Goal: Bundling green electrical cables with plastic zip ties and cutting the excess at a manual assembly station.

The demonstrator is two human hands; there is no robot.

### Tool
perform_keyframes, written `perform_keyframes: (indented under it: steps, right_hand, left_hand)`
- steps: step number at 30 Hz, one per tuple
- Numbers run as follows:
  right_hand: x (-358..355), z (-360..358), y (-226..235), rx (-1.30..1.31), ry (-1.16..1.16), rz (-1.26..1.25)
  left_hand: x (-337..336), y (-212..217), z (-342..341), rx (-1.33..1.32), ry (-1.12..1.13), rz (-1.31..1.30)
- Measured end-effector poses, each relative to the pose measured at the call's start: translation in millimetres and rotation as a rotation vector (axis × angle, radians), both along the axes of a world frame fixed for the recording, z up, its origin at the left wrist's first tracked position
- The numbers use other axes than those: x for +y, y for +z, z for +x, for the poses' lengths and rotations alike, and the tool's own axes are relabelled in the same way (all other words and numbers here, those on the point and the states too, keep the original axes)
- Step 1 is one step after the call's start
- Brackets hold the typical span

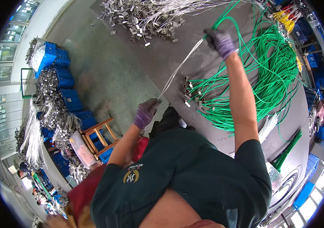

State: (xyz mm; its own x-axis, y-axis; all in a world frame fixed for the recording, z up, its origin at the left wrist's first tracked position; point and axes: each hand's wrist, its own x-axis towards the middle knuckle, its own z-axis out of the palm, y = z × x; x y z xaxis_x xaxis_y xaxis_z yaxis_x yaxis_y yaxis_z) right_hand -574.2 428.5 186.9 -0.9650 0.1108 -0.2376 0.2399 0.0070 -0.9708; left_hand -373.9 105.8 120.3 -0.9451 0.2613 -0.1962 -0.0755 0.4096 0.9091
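Observation:
Both of my hands wear purple gloves with dark grey palms and fingertips. My left hand [146,113] is closed on one end of a few thin white wires [178,69], near the table's edge. The wires run taut up to my right hand [221,41], which is closed around them farther out over the table. A green cable [232,19] loops up from the right hand; whether it joins the white wires is hidden in the grip. Beside my right forearm lies a large coiled heap of green cables [270,72], with metal connectors [188,92] at its near-left ends.
A pile of white wires with metal connectors [135,19] covers the table's far side. Blue crates [72,99] heaped with similar parts line the left, beside a wooden stool [100,137]. A green cable bundle [288,151] lies at the right. Several people work at the far lower left.

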Motion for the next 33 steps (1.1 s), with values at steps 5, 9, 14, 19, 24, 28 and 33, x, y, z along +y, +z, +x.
perform_keyframes:
  steps: [5,9,14,19,24,28,33]
  right_hand:
    - [-14,32,-87,-0.243,-0.062,-0.224]
    - [-47,60,-103,-0.184,0.026,-0.103]
    - [-71,77,-74,-0.212,0.136,-0.075]
    - [-21,41,-35,-0.044,0.074,-0.107]
    - [-26,48,-48,-0.236,0.093,0.143]
    - [-47,76,-74,-0.288,0.0,-0.311]
    - [-56,82,-77,-0.248,0.036,-0.252]
  left_hand:
    - [-11,-31,6,-0.354,0.108,0.146]
    - [-11,-35,2,-0.381,0.045,0.112]
    - [1,-19,-27,-0.337,0.032,0.114]
    - [11,-10,-37,-0.127,-0.172,0.333]
    - [27,-16,-41,-0.231,-0.039,0.296]
    - [28,-19,-41,-0.347,0.048,0.196]
    - [28,-17,-46,-0.483,0.108,0.19]
